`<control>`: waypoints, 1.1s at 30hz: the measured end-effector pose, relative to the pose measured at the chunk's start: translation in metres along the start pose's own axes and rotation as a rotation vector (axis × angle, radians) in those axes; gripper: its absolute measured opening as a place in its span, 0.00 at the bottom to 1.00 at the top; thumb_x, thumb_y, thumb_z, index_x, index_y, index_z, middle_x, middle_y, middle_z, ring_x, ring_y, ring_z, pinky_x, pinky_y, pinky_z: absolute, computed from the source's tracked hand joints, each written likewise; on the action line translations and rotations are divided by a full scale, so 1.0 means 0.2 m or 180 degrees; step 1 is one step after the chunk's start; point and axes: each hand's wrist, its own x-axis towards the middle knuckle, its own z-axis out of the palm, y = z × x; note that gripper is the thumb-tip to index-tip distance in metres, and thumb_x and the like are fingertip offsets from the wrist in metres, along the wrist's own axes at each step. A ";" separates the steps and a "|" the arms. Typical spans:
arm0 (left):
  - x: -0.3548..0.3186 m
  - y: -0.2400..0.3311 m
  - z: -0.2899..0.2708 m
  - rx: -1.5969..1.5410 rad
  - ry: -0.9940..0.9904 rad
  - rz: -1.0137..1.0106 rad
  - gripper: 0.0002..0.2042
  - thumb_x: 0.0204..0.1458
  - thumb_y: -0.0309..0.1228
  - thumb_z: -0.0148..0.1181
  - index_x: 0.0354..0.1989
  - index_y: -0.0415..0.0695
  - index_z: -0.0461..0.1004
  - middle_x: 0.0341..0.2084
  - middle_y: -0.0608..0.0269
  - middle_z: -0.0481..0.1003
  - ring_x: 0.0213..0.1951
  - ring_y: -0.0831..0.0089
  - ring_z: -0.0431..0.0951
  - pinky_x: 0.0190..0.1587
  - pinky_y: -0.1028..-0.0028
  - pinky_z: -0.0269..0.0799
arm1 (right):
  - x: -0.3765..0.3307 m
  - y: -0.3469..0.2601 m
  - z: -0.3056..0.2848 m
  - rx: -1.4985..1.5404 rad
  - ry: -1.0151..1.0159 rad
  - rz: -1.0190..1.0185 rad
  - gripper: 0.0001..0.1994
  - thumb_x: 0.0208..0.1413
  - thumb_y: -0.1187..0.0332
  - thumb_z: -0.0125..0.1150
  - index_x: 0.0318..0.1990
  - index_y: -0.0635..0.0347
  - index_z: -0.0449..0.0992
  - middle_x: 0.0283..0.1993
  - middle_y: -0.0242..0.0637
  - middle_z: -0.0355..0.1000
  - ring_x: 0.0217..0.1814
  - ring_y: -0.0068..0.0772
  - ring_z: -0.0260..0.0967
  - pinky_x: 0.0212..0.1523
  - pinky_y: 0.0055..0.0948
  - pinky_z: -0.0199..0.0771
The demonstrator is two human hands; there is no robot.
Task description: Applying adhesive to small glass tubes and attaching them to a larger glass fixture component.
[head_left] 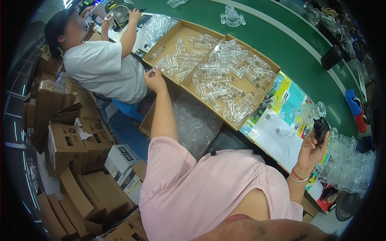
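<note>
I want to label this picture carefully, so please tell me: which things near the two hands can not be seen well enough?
Head view only:
- Left hand: it pinches something small at the box edge; too small and clear to identify.
- Right hand: it holds a black object; fingers cover its lower part, so its kind is unclear.
- Clear pieces in the boxes: glare and overlap blur them together.
- Heap of clear parts at the right: the dark rim cuts it off.

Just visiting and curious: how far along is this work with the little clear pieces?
Looks done: clear moulded plastic pieces heaped by the right hand. In hand: the left hand pinches one clear plastic tube; the right holds a small black tool. Left: both shallow cardboard trays remain full of tubes.
</note>
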 end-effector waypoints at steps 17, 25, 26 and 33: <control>0.10 0.01 -0.03 -0.0703 0.0312 0.0301 0.16 0.41 0.25 0.66 0.31 0.35 0.63 0.27 0.56 0.73 0.28 0.74 0.74 0.32 0.80 0.71 | -0.02 -0.02 -0.01 0.0079 -0.0053 0.0029 0.16 0.59 0.66 0.44 0.47 0.73 0.62 0.39 0.52 0.66 0.21 0.21 0.55 0.15 0.12 0.59; 0.10 -0.01 0.00 -0.0803 0.0337 0.0201 0.17 0.39 0.28 0.68 0.30 0.35 0.63 0.27 0.57 0.73 0.27 0.74 0.74 0.31 0.81 0.70 | -0.04 -0.05 -0.02 0.0144 -0.0009 0.0014 0.16 0.59 0.66 0.44 0.46 0.73 0.62 0.38 0.52 0.66 0.21 0.21 0.55 0.15 0.11 0.58; 0.10 0.00 0.00 -0.0723 0.0395 0.0118 0.17 0.40 0.28 0.67 0.30 0.34 0.63 0.27 0.56 0.73 0.27 0.74 0.75 0.30 0.81 0.71 | -0.05 -0.04 0.00 0.0209 0.0006 0.0064 0.16 0.59 0.66 0.44 0.46 0.73 0.62 0.38 0.52 0.66 0.21 0.21 0.55 0.15 0.11 0.58; 0.09 0.01 0.00 -0.1294 0.0542 -0.0077 0.14 0.45 0.25 0.62 0.32 0.32 0.61 0.31 0.50 0.70 0.29 0.69 0.75 0.33 0.78 0.77 | -0.06 -0.10 0.01 0.0250 0.0179 0.0068 0.15 0.59 0.66 0.44 0.46 0.71 0.64 0.38 0.48 0.68 0.21 0.21 0.53 0.14 0.11 0.57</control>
